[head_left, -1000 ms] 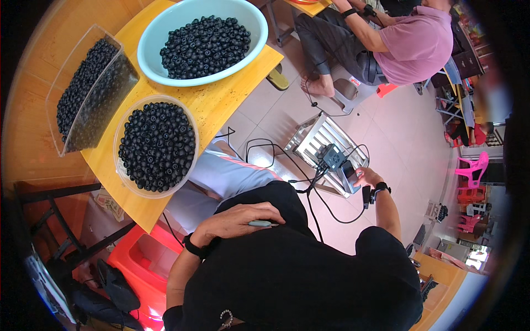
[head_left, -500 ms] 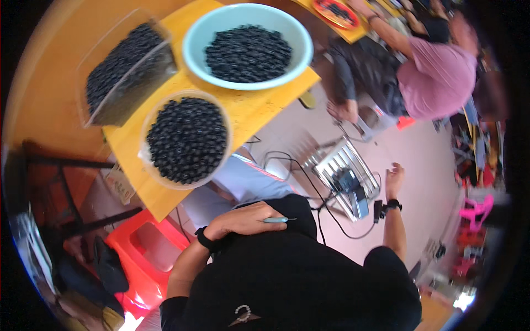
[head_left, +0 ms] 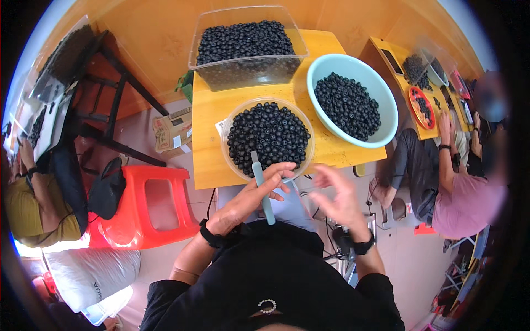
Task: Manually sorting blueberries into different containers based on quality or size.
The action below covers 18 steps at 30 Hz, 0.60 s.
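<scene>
Pale green stick tool (head_left: 261, 187) held in left hand (head_left: 251, 197), fingers wrapped round lower shaft, tip laid over rim of clear round bowl (head_left: 269, 137) of dark berries. Right hand (head_left: 341, 197) empty, fingers spread, blurred, just beside bowl's near edge. Bowl set on yellow table (head_left: 212, 116); teal bowl (head_left: 353, 99) and clear tub (head_left: 247, 47) of berries beyond. Red stool (head_left: 148, 207) seen to left.

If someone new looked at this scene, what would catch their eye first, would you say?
Probably the three containers heaped with dark round berries on the yellow table: a clear tub at the back, a pale blue bowl to the right, and a clear bowl nearest. The left hand holds a pale stick at that bowl's rim; the right hand hovers open beside it.
</scene>
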Tool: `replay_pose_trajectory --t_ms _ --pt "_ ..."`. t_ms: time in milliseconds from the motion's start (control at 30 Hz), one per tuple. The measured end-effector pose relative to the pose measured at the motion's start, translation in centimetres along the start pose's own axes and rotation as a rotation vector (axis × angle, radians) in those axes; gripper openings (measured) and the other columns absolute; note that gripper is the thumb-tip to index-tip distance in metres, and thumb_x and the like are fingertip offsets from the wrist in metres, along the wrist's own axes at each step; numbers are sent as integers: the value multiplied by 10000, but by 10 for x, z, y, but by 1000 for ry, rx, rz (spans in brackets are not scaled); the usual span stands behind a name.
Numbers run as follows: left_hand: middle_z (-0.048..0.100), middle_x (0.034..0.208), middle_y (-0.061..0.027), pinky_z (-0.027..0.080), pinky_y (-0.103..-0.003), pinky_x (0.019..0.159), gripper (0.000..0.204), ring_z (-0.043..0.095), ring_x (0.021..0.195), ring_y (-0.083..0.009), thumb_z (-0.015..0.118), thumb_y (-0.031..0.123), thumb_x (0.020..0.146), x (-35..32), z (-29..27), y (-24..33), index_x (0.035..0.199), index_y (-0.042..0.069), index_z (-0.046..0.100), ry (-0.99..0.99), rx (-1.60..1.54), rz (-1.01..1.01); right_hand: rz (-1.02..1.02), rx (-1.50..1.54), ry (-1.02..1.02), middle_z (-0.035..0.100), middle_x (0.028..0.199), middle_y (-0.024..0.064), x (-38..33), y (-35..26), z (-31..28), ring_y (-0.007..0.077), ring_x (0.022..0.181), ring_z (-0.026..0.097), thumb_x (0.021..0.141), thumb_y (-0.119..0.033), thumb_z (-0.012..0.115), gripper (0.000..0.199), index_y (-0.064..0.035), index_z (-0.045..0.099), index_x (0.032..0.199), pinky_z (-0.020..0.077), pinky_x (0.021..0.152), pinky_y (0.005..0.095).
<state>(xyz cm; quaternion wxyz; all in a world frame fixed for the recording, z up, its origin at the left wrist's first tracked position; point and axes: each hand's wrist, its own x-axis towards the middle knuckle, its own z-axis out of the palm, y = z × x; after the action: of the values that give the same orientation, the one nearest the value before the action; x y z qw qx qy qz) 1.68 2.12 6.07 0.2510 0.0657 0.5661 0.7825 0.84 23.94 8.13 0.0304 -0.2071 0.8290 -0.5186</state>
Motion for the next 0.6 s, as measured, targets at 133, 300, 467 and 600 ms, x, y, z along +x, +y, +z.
replay_pose_trajectory --t_ms 133,300,467,600 --pt "376 1289 -111 390 -335 914 542 419 1121 -187 376 386 958 -3 7 5 1368 49 265 93 103 42 -13 125 -159 565 1038 140 24 -35 56 256 905 581 762 -36 620 513 -45 449 1245 474 815 336" --pt "327 1346 -120 384 -319 928 619 418 1132 -175 497 384 914 2 -8 -11 1359 29 253 53 348 132 -204 -66 -95 544 1095 173 33 -7 71 277 869 583 809 -16 521 453 -48 440 1254 475 774 329" --pt "648 890 -83 485 -259 635 203 600 703 -138 655 55 763 12 -50 -5 950 -17 631 413 318 117 187 94 316 597 886 94 31 23 51 146 799 544 853 -88 539 344 15 499 1179 445 725 290" --pt "628 919 -74 482 -272 673 214 594 757 -136 634 45 777 36 -84 -8 988 14 619 591 654 162 190 44 406 599 859 54 31 43 42 124 743 523 857 -92 552 288 24 548 1120 439 723 280"
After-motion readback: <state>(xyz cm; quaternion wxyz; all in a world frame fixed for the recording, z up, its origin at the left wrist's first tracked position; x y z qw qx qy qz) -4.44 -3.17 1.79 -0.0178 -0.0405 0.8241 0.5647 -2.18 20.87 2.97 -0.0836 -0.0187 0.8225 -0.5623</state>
